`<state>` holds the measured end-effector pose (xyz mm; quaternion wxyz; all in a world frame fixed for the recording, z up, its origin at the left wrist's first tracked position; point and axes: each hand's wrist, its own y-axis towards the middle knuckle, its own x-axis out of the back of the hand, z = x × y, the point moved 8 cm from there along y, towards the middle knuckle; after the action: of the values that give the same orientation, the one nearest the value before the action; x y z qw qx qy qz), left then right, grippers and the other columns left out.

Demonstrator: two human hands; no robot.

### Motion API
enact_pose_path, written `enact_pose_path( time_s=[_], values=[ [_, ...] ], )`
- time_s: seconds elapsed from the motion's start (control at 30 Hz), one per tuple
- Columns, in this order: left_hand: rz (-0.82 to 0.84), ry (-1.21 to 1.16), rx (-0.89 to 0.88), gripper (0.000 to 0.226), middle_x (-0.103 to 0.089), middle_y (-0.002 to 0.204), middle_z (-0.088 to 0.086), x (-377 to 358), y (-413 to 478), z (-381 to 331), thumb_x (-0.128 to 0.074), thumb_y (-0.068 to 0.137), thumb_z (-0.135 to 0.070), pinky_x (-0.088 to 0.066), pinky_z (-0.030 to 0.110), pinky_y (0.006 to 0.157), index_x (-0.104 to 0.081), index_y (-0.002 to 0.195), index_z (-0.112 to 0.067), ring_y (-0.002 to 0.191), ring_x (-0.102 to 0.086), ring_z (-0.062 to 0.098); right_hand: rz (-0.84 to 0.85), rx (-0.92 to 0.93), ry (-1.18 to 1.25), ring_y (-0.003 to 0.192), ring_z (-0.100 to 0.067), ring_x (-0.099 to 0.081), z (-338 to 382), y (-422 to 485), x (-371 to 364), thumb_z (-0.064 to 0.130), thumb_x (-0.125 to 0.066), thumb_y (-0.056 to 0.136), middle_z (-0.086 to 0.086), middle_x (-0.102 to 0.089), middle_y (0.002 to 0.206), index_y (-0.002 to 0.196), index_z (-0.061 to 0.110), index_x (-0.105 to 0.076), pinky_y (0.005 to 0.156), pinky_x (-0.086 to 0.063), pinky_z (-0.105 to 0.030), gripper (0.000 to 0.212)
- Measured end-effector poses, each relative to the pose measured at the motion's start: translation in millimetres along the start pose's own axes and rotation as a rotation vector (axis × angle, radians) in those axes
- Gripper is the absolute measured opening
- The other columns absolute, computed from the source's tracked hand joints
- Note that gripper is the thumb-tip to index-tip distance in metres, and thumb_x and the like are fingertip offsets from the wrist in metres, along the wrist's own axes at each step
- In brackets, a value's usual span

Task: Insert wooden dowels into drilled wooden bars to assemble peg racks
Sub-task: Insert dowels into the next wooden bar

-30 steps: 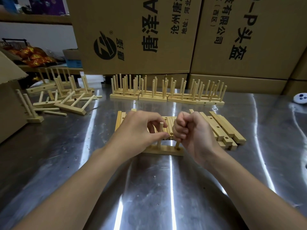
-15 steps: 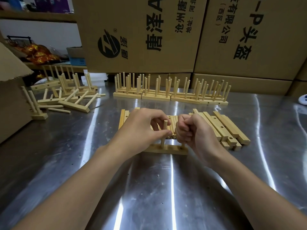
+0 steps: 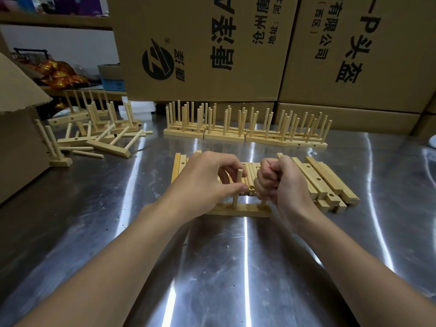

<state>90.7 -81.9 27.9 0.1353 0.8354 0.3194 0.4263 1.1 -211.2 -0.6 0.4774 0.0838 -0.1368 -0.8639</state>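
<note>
A drilled wooden bar (image 3: 245, 210) lies flat on the steel table (image 3: 212, 267) in front of me. My left hand (image 3: 210, 180) pinches an upright dowel (image 3: 237, 188) that stands in a hole near the bar's middle. My right hand (image 3: 280, 182) is a fist wrapped round a second dowel (image 3: 263, 204) standing at the bar's right end; only its foot shows. Behind the hands lies a bundle of loose dowels (image 3: 251, 175), with a pile of drilled bars (image 3: 323, 182) to the right.
A row of finished peg racks (image 3: 245, 125) stands at the back of the table. More racks and loose dowels (image 3: 94, 135) lie scattered at the left. Large cardboard boxes (image 3: 259, 48) wall off the back, and another box (image 3: 16, 138) sits at the left edge.
The view has shifted slightly. The dowel in my left hand stands a little more upright in the bar. My right fist stays on its dowel.
</note>
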Motion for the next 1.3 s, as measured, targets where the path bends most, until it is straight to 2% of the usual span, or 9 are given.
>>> enact_pose_path(
  time_s=[0.17,0.37,0.53,0.73,0.87,0.97,1.07,1.17,1.3],
  values=[
    [0.003,0.019,-0.010,0.020,-0.072,0.074,-0.017,0,0,-2,-0.094,0.080,-0.029,-0.045,0.009,0.066,-0.077,0.090,-0.032,0.075,-0.070,0.004,0.043,0.066,-0.063,0.053,-0.018,-0.020,4,-3,-9,0.023,-0.034,0.082,0.002,-0.026,0.054,0.054,0.026,-0.033,0.049,-0.019,-0.030,0.029],
    [-0.003,0.029,-0.023,0.019,-0.072,0.075,-0.018,0,0,-4,-0.093,0.080,-0.028,-0.045,0.008,0.067,-0.078,0.091,-0.032,0.075,-0.070,0.004,0.027,0.078,-0.027,0.051,-0.017,-0.018,5,-6,-14,0.021,-0.033,0.083,0.001,-0.023,0.053,0.056,0.021,-0.030,0.049,-0.015,-0.031,0.027],
    [-0.017,0.054,-0.032,0.019,-0.071,0.078,-0.022,0,0,-4,-0.093,0.081,-0.031,-0.046,0.010,0.069,-0.078,0.092,-0.031,0.078,-0.069,0.003,0.023,0.078,-0.077,0.055,-0.017,-0.026,-1,-12,-11,0.026,-0.036,0.086,-0.003,-0.028,0.058,0.061,0.015,-0.037,0.050,-0.023,-0.031,0.027],
    [-0.032,0.046,-0.034,0.019,-0.071,0.078,-0.020,1,1,1,-0.093,0.080,-0.032,-0.049,0.016,0.065,-0.077,0.089,-0.031,0.076,-0.070,0.007,0.093,0.213,-0.450,0.078,-0.023,-0.058,6,-19,3,0.045,-0.051,0.100,-0.002,-0.060,0.080,0.084,0.017,-0.062,0.072,-0.047,-0.042,0.035],
    [-0.035,0.059,-0.041,0.017,-0.071,0.075,-0.018,2,1,2,-0.092,0.081,-0.031,-0.048,0.015,0.065,-0.076,0.087,-0.032,0.075,-0.070,0.008,0.124,0.309,-0.756,0.086,-0.015,-0.061,13,-17,3,0.047,-0.064,0.095,0.008,-0.063,0.087,0.090,0.028,-0.065,0.073,-0.053,-0.037,0.020],
    [-0.039,0.068,-0.044,0.018,-0.070,0.075,-0.018,3,2,2,-0.092,0.081,-0.032,-0.045,0.012,0.065,-0.075,0.086,-0.031,0.074,-0.069,0.007,0.139,0.314,-0.823,0.084,-0.014,-0.059,14,-17,6,0.040,-0.067,0.098,0.009,-0.063,0.085,0.089,0.025,-0.067,0.071,-0.050,-0.034,0.017],
    [-0.037,0.077,-0.038,0.018,-0.070,0.074,-0.019,3,1,3,-0.093,0.081,-0.035,-0.045,0.012,0.065,-0.075,0.087,-0.032,0.075,-0.068,0.005,0.113,0.293,-0.777,0.081,-0.015,-0.059,19,-14,12,0.033,-0.064,0.104,0.005,-0.065,0.082,0.087,0.019,-0.070,0.070,-0.046,-0.032,0.023],
    [-0.025,0.086,-0.032,0.019,-0.070,0.078,-0.024,3,1,2,-0.093,0.080,-0.035,-0.044,0.010,0.065,-0.076,0.087,-0.034,0.077,-0.068,0.002,0.008,0.286,-0.555,0.079,-0.013,-0.062,32,-12,22,0.035,-0.064,0.106,0.004,-0.069,0.083,0.091,0.022,-0.075,0.072,-0.048,-0.032,0.022],
    [-0.015,0.083,-0.025,0.019,-0.070,0.078,-0.023,2,0,2,-0.093,0.080,-0.035,-0.044,0.010,0.065,-0.075,0.087,-0.036,0.077,-0.068,0.003,-0.110,0.207,-0.294,0.064,-0.012,-0.046,36,-9,36,0.039,-0.068,0.103,-0.004,-0.057,0.067,0.085,0.022,-0.079,0.062,-0.039,-0.024,0.027]
  ],
)
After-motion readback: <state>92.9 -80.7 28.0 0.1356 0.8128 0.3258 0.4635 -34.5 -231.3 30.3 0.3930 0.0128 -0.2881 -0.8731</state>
